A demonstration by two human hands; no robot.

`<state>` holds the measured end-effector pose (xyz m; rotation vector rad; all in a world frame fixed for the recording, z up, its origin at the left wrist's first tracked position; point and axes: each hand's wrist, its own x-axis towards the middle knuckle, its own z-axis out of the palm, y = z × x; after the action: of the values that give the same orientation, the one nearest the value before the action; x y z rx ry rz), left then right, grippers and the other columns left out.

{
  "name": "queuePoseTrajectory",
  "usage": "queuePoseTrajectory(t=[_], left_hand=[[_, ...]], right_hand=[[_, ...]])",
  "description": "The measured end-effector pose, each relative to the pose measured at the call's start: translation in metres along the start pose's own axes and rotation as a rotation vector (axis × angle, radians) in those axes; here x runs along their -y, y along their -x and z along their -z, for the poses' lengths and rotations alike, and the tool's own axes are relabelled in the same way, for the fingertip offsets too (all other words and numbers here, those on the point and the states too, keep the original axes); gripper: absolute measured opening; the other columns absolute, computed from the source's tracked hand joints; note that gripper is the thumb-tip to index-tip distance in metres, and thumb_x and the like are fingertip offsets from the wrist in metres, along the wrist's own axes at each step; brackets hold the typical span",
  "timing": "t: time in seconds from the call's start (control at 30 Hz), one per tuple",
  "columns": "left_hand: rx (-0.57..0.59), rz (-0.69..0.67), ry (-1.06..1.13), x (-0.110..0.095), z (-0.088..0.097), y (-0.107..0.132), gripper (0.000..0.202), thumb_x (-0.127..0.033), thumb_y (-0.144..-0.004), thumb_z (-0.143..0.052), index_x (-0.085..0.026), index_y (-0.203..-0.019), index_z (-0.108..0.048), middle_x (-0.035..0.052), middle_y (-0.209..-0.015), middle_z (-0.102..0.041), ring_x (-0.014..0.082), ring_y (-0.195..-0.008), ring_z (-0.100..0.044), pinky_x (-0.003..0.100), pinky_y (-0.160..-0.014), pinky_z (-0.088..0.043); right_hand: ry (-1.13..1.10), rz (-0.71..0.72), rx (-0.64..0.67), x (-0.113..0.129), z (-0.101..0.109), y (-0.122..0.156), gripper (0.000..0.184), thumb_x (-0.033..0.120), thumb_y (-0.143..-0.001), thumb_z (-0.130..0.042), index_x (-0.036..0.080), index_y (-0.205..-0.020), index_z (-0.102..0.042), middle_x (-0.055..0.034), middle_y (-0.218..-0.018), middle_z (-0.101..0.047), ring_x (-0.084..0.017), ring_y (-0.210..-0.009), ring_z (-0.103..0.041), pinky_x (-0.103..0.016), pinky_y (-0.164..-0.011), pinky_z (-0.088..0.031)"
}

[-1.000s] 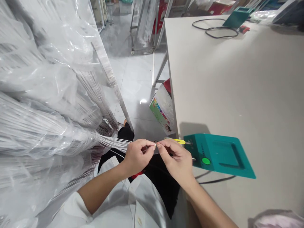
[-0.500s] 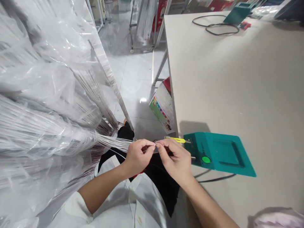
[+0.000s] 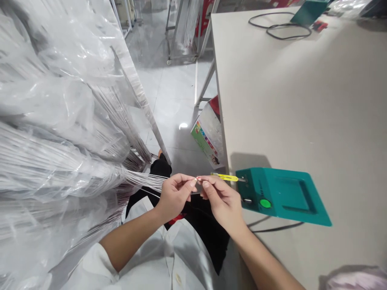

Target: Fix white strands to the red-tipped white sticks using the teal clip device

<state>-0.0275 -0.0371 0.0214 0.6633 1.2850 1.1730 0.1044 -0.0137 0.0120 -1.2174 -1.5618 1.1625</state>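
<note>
My left hand [image 3: 177, 195] is closed in a pinch on the end of a white cable. Thin reddish wire ends [image 3: 198, 179] show between the fingertips of both hands. My right hand [image 3: 223, 201] pinches these wire ends from the other side, its thumb and forefinger close to the left fingertips. A bundle of white cables [image 3: 143, 179] runs out of clear plastic wrapping and passes behind my left hand. Just beyond my right hand, a yellow-handled tool [image 3: 225, 177] sticks out from a teal device [image 3: 298, 193] with a green button [image 3: 265, 203].
The pale table [image 3: 287, 100] fills the right side. More cable bundles in plastic [image 3: 60, 100] are stacked on the left. A printed carton [image 3: 208, 137] stands on the floor by the table leg. A second teal device [image 3: 310, 12] and a looped black cord [image 3: 288, 32] lie at the far end.
My fingertips have parted slightly, and the reddish wire ends now show between them. The right thumb has drawn back a little. The view has shifted slightly.
</note>
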Motion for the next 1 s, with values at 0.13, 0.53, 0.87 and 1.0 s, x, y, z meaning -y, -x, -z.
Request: queuePoseTrajectory(t=[0.13,0.53,0.87,1.0], left_hand=[[-0.008,-0.049,-0.109,0.004,0.001,0.002,0.017,-0.029,-0.074,-0.062,-0.013,-0.077,-0.064,0.0004,-0.064,-0.062,0.0082,-0.054,-0.055,0.021,-0.055,-0.045],[-0.010,-0.038,-0.095,-0.002,0.001,0.003,0.020,-0.033,-0.078,-0.056,-0.013,-0.076,-0.061,-0.0023,-0.056,-0.055,0.0062,-0.047,-0.046,0.020,-0.049,-0.039],[0.138,-0.162,-0.427,-0.008,0.013,0.000,0.020,-0.027,-0.081,-0.050,-0.014,-0.077,-0.065,0.0004,-0.061,-0.060,0.0097,-0.056,-0.051,0.022,-0.056,-0.040],[0.233,-0.141,-0.504,-0.016,0.017,0.000,0.022,-0.029,-0.081,-0.050,-0.014,-0.073,-0.064,0.0006,-0.060,-0.060,0.0087,-0.052,-0.047,0.022,-0.052,-0.037]], right_hand=[[0.008,0.049,-0.033,0.002,0.000,-0.001,0.009,0.025,-0.081,-0.057,0.019,-0.080,-0.064,-0.0028,-0.073,-0.064,-0.014,-0.064,-0.058,-0.027,-0.056,-0.048],[0.193,0.086,-0.009,0.001,0.004,0.000,0.013,0.024,-0.082,-0.055,0.019,-0.071,-0.058,-0.0006,-0.065,-0.058,-0.011,-0.053,-0.051,-0.024,-0.051,-0.044],[0.399,0.476,0.206,0.022,0.026,-0.016,0.014,0.017,-0.081,-0.056,0.025,-0.086,-0.066,-0.0051,-0.092,-0.063,-0.015,-0.080,-0.062,-0.029,-0.068,-0.052],[0.444,0.485,0.328,0.026,0.033,-0.025,0.016,0.017,-0.084,-0.051,0.025,-0.083,-0.066,-0.0041,-0.087,-0.065,-0.014,-0.076,-0.063,-0.027,-0.065,-0.052]])
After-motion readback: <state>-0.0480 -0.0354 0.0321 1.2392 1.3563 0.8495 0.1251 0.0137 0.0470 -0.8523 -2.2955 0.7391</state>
